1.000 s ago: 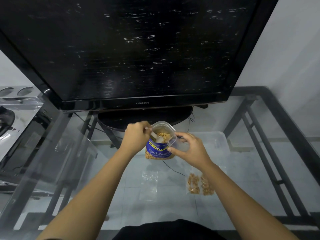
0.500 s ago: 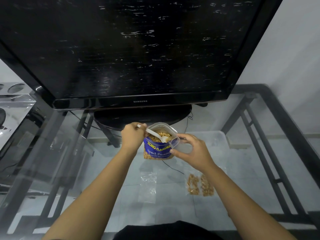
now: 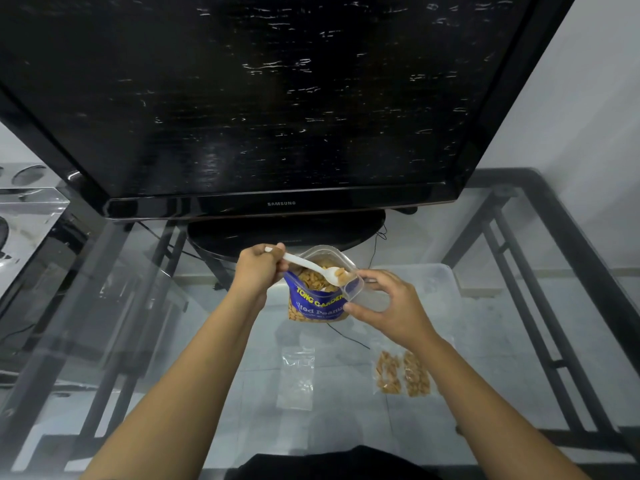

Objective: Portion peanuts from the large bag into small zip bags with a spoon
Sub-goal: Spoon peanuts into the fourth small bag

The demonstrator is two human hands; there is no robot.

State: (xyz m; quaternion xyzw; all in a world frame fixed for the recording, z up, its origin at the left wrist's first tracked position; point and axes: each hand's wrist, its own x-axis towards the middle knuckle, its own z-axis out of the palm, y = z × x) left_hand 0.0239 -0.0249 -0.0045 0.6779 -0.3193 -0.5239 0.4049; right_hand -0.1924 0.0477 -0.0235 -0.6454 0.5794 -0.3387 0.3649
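Big blue bag [image 3: 317,308] of peanuts [image 3: 311,277], open at the top, standing on the glass table [image 3: 485,323] just in front of the black TV [image 3: 277,98]. White spoon [image 3: 308,265] over the big bag's mouth, a few nuts in the scoop, tip right at the open small zip bag [image 3: 353,287]. Left hand [image 3: 258,268] curled tight round the spoon's handle. Right hand [image 3: 391,306] pinching the small zip bag between thumb and fingers, just beside the big bag. Closer in on the glass, one clear small bag [image 3: 298,379] lying flat with almost nothing inside. To its right, two small bags full of nuts [image 3: 403,374], side by side.
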